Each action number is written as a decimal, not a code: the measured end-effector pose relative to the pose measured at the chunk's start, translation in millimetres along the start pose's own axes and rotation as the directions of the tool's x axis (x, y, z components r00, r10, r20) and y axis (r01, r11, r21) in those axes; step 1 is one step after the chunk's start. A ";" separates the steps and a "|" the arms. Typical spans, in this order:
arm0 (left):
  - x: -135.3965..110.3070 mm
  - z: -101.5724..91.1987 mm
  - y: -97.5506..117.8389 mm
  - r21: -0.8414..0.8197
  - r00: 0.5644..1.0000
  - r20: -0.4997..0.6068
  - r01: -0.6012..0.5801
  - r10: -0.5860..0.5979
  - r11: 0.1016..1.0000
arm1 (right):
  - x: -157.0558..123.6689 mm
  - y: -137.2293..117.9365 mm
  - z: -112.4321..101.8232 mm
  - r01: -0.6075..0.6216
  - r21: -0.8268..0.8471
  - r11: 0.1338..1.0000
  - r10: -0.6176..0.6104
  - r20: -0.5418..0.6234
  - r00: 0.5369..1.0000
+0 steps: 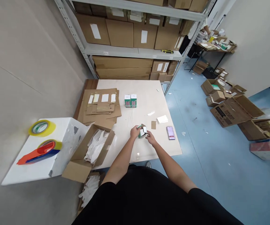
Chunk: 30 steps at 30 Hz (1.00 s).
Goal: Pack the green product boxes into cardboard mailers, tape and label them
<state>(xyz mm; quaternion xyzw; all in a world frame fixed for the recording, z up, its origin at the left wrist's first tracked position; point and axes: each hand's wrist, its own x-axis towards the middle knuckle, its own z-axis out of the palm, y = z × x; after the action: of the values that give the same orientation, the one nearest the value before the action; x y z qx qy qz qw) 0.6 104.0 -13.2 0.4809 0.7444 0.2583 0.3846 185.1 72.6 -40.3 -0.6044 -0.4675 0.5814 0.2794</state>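
Near the front of the white table (125,156), a small green and white carton (142,132) with raised flaps is between my hands. My left hand (135,132) is closed on its left side, at a green flap. On the carton's right edge, the fingers of my right hand (150,138) touch it. What is inside cannot be made out. Two green and white boxes (130,101) stand side by side farther back. To the right lie a small brown cardboard piece (153,125), white papers (162,119) and a blurred purple phone-like object (170,133).
Flattened cardboard (102,107) is stacked at the table's left. An open box (95,150) of white material stands beside a white block (62,140) bearing tape rolls (41,127) and a tape dispenser (40,152). Shelving (135,51) with cartons borders the back; open boxes (238,109) litter the right floor.
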 end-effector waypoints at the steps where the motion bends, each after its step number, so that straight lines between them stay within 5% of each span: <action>1: 5.1 0.4 0.6 -0.028 0.999 -0.001 0.033 -0.033 0.999 | 0.2 0.5 1.1 -0.004 -0.002 1.000 0.004 -0.009 1.000; 11: 30.2 5.7 14.0 -0.098 0.984 0.054 0.177 -0.172 0.979 | -5.9 -2.9 10.9 -0.032 -0.036 0.999 0.029 -0.076 0.997; 16: 18.2 -0.4 9.9 -0.093 0.988 -0.116 0.092 -0.103 0.991 | -10.5 -8.0 16.5 -0.057 -0.041 0.998 0.050 -0.160 0.986; 22: 3.8 -2.3 5.2 -0.039 0.966 0.191 -0.169 0.174 0.985 | -12.8 -15.6 27.8 -0.053 -0.064 0.997 0.038 -0.217 0.975; 30: 3.0 -5.1 -4.7 -0.261 0.955 0.247 -0.097 0.163 0.960 | -8.0 -27.6 34.4 -0.104 -0.202 0.974 0.037 -0.312 0.949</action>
<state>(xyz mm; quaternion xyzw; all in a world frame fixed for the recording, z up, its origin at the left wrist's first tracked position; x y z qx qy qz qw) -6.7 104.8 -14.7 0.5080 0.6148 0.3066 0.5196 146.2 69.7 -18.2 -0.7303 -0.4571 0.4361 0.2600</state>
